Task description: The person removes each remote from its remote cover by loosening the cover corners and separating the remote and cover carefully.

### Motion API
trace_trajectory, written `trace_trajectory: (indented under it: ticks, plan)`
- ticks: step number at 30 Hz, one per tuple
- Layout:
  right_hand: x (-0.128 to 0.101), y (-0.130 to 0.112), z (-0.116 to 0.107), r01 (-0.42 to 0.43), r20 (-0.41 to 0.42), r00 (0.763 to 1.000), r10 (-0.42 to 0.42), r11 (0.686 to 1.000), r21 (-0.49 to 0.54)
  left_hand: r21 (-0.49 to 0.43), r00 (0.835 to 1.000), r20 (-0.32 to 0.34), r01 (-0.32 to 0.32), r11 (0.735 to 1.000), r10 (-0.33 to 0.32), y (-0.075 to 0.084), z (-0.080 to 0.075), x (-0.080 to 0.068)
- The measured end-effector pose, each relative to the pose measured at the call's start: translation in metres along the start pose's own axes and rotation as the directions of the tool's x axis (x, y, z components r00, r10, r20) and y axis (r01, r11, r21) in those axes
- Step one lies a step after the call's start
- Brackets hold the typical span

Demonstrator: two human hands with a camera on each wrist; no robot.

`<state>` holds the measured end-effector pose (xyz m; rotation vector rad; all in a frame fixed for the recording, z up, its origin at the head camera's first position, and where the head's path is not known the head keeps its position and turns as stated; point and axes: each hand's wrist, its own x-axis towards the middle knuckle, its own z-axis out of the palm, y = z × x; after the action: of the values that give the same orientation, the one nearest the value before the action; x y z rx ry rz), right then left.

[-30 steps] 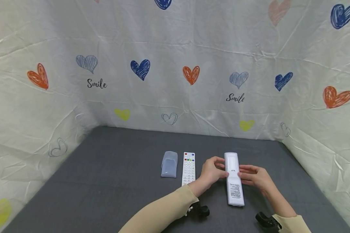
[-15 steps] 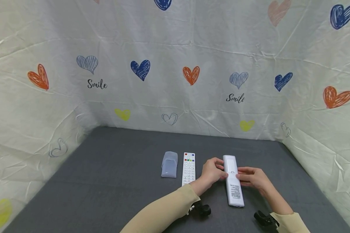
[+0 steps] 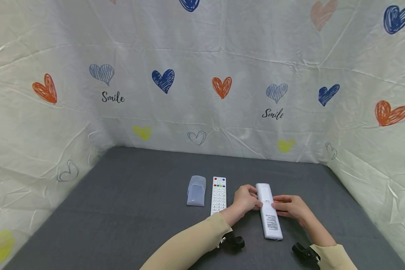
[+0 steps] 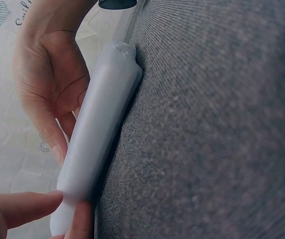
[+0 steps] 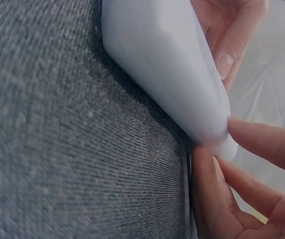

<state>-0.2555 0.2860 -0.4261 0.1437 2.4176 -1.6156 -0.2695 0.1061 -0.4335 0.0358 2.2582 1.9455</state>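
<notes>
A long white remote lies back side up on the grey cloth table, its label showing near the front end. My left hand pinches its left edge and my right hand pinches its right edge, about mid-length. In the left wrist view the white remote is seen edge-on between my left fingertips and the other hand's palm. The right wrist view shows the white remote held by my right fingers.
A second white remote with coloured buttons lies left of my left hand. Beside it lies a translucent silicone sleeve. Heart-printed sheets wall in the table on three sides.
The white remote's far end has come down and swung a little left, so it lies flatter on the table. Both hands kept their hold and shifted slightly left.
</notes>
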Motion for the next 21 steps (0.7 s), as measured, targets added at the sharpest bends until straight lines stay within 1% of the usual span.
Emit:
trace_trajectory:
  ticks: [4, 10, 16, 21]
  plan:
    - [0.0011, 0.0004, -0.0005, -0.001, 0.012, 1.000, 0.001, 1.000, -0.001, 0.010, 1.000, -0.006, 0.011, 1.000, -0.011, 0.0002, 0.0016, 0.0004]
    - [0.0028, 0.0004, -0.0003, -0.011, 0.005, 1.000, 0.011, 1.000, -0.030, 0.030, 1.000, -0.011, 0.017, 0.999, -0.017, 0.0005, 0.0028, 0.0002]
    - [0.0032, -0.0009, -0.0005, -0.010, 0.013, 1.000, 0.011, 0.999, -0.037, 0.056, 1.000, -0.009, 0.010, 0.998, -0.010, -0.0007, 0.0033, 0.0011]
    - [0.0043, -0.0008, -0.0017, -0.003, 0.026, 1.000, 0.004, 0.999, -0.040, 0.070, 1.000, -0.004, 0.018, 0.997, -0.018, 0.0001, 0.0029, 0.0029]
